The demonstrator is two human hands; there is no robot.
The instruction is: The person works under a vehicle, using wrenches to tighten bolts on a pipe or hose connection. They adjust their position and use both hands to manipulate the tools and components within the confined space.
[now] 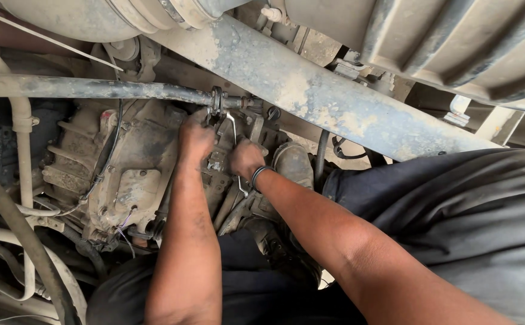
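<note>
A view looking at the dusty underside of a heavy vehicle, with a person's two bare arms reaching into the machinery.

A broad steel beam, grey and caked with pale dried mud, runs diagonally from the upper middle down to the right. Above it, at the upper right, sits a large ribbed metal housing. The person's dark clothing fills the lower right.

At the left centre is a bulky, grimy gearbox casing with ribs, bolts and thin wires hanging from it. A long dark rod crosses horizontally above the casing and ends at a flanged joint near the middle. Pale hoses and a thick black hose curve down the left edge.

A worn, dusty boot shows just right of the hands.

The left hand is pressed against the mechanism just below the flanged joint, fingers curled in; what it grips is hidden. The right hand, with a black band at the wrist, is closed around a slim metal wrench. The wrench stands nearly upright between the two hands, its top reaching toward the joint and its lower end poking out beneath the fist. The hands sit close together, nearly touching.
</note>
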